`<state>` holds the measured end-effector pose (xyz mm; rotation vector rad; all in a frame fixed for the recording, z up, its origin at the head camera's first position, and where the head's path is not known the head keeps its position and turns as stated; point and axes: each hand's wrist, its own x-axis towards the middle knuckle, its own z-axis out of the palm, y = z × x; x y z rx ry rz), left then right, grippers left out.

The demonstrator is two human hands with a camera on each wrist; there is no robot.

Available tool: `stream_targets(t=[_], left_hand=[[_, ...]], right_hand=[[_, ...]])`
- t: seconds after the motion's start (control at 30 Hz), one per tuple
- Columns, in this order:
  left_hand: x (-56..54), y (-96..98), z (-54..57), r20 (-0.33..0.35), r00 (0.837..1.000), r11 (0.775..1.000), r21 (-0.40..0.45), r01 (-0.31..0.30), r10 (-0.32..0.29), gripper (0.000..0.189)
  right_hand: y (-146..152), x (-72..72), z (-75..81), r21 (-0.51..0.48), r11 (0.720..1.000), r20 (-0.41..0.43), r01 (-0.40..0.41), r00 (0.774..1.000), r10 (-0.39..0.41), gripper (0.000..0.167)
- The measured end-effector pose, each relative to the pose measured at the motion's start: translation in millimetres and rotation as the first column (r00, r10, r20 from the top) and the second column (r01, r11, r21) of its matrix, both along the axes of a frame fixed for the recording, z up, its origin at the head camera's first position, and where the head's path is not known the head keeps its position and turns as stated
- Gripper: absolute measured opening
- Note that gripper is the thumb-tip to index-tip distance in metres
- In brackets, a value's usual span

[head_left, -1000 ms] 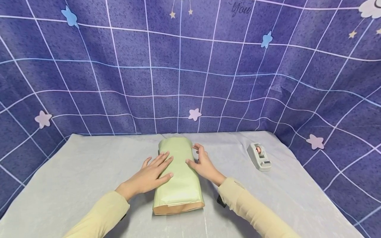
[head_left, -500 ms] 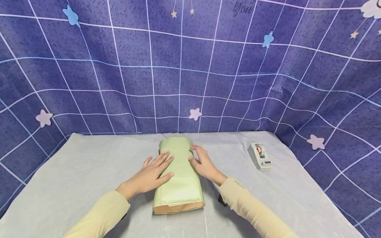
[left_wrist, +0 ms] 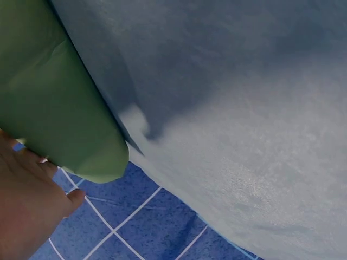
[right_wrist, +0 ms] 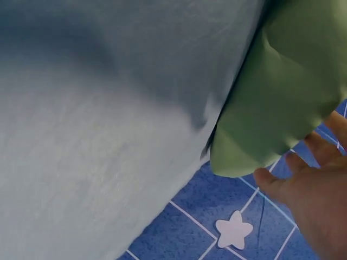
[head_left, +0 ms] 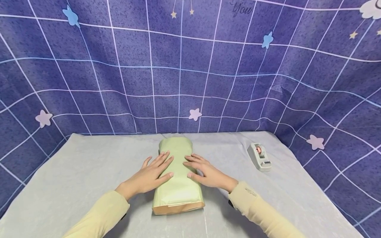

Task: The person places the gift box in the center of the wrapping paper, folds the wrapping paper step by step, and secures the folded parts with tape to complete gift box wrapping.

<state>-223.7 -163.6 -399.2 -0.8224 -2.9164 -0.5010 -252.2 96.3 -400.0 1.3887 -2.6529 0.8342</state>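
Observation:
A package in shiny light-green wrapping paper lies lengthwise in the middle of the table, its near end loose and showing a tan inner side. My left hand rests with spread, straight fingers on the package's left part. On the opposite edge my right hand lies with fingers extended over the top, thumb nearer to me. Both wrist views show the green far end of the package, with the left hand and right hand against its upper side. What is inside the wrapping is hidden.
A white tape dispenser with a small roll stands at the table's right. The table has a pale grey cloth. A purple-blue curtain with grid lines and stars hangs behind and at the sides.
My right hand has moved from the package's right edge toward me and onto its top, the fingers straightening. The left hand and the package stay in place.

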Motion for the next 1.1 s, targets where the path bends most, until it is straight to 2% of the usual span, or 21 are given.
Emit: stream_targets(t=[0.27,0.43,0.77,1.1], left_hand=[[2.2,1.5,-1.1,-0.062,0.998,0.999,-0.031,-0.013,0.011,0.064],[6.4,-1.0,-2.8,-0.108,0.994,0.999,-0.039,-0.003,-0.001,0.066],[18.6,-10.4,-1.6,-0.113,0.991,0.998,-0.015,0.064,-0.065,0.073],[20.7,-10.0,-9.0,-0.213,0.975,0.998,-0.035,0.056,-0.063,0.079]], right_hand=[[6,5.1,-0.4,0.042,0.999,-0.031,-0.033,0.999,0.034,0.056],[7,7.9,-2.5,0.034,0.999,-0.031,-0.015,0.999,0.016,0.058],[6,10.5,-5.0,0.029,1.000,-0.048,0.009,0.999,-0.008,0.062],[1,13.9,-6.4,0.038,0.997,-0.099,0.066,0.993,-0.062,0.061]])
